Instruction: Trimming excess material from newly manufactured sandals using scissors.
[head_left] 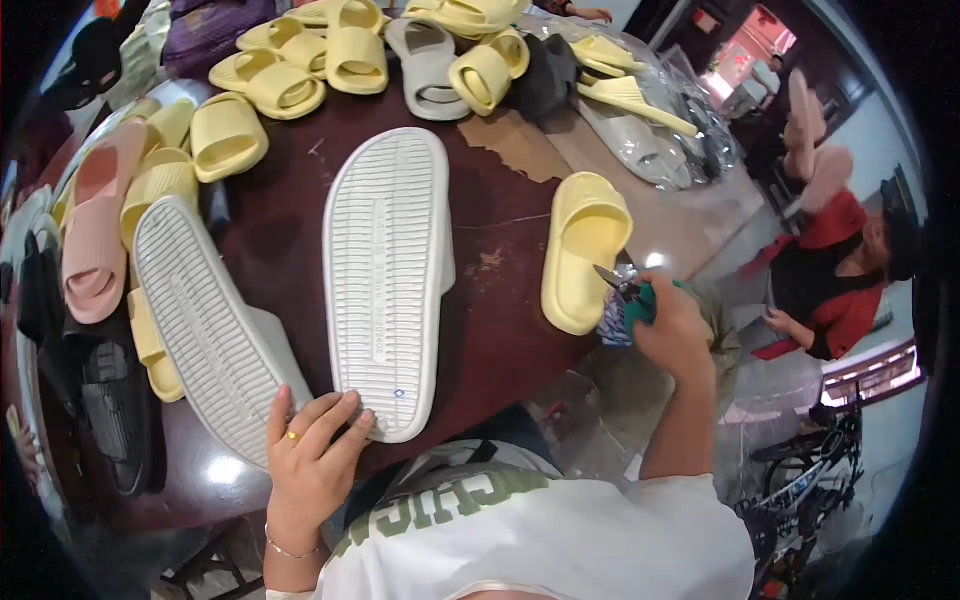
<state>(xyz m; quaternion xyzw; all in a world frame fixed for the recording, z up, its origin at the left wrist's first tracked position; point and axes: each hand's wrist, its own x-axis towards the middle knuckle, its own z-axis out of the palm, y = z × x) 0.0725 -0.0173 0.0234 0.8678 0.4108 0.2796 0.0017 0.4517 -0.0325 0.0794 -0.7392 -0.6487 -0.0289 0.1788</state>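
Note:
Two white slide sandals lie sole up on the dark red table, one upright [385, 270] and one tilted [205, 320] to its left. My left hand [312, 445] lies over their near ends, its fingers stretched out and a ring on one of them. At the table's right edge, my right hand [672, 328] is closed round green-handled scissors [628, 288]. Their blades stand apart beside a single yellow slide [587, 250]. Part of the scissor handles is hidden in my fingers.
Yellow slides [268, 85] and a grey one [428, 75] crowd the table's far side. Pink [100, 215] and black slides [115, 400] lie at the left. Plastic-wrapped slides [650, 150] are at the far right. Beyond sits a person in red [835, 270].

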